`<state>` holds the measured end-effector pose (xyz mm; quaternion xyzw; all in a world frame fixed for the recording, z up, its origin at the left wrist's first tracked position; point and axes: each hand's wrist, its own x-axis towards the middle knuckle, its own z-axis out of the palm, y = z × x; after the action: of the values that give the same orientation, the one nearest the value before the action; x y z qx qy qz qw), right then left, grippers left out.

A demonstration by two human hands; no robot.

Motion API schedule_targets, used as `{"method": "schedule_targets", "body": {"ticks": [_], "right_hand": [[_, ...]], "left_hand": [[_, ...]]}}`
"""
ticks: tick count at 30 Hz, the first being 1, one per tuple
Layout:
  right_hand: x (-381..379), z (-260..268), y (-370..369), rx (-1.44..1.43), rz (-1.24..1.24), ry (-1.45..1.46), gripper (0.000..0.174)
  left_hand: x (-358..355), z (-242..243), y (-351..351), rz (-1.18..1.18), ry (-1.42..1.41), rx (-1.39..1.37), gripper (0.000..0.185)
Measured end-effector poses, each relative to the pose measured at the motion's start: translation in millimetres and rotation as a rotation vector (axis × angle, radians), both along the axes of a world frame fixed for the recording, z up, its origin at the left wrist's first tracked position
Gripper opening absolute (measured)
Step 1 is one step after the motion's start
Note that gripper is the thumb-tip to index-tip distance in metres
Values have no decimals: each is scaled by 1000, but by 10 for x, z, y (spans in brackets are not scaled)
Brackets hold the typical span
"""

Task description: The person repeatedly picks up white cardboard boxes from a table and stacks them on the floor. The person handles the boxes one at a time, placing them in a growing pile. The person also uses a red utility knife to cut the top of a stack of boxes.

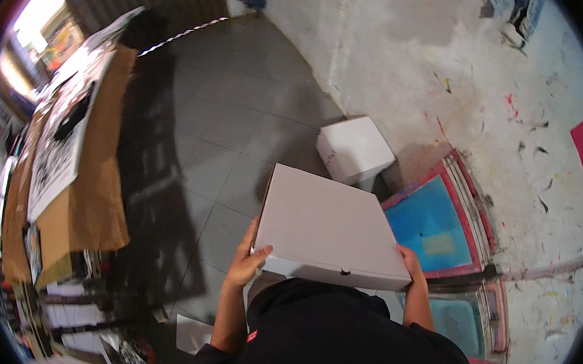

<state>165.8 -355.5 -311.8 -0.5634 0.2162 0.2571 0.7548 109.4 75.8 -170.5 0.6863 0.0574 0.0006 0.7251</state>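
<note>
A white cardboard box (pixel 327 223), flat and closed, is held level in front of my torso. My left hand (pixel 248 261) grips its left near corner, with the thumb on top and the fingers along the side. My right hand (pixel 412 266) holds its right near corner; part of that hand is hidden by the box. Beyond the held box, another white box or stack of white boxes (pixel 358 146) stands on the grey tiled floor near the wall.
Framed printing screens (pixel 429 226) lean at the right against a paint-spotted wall (pixel 505 137), with more screens (pixel 452 323) nearer me. A table covered with brown cardboard (pixel 90 197) and printed sheets stands at the left. A white sheet (pixel 192 333) lies on the floor.
</note>
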Motion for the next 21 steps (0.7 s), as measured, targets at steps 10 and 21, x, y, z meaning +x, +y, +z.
{"method": "schedule_targets", "body": {"ticks": [10, 21], "right_hand": [[1031, 247, 1094, -73, -63, 512, 51], [2413, -377, 1392, -172, -125, 490, 61]], "left_hand": [[2161, -619, 821, -53, 212, -41, 44], [4732, -1688, 959, -345, 423, -15, 54]]}}
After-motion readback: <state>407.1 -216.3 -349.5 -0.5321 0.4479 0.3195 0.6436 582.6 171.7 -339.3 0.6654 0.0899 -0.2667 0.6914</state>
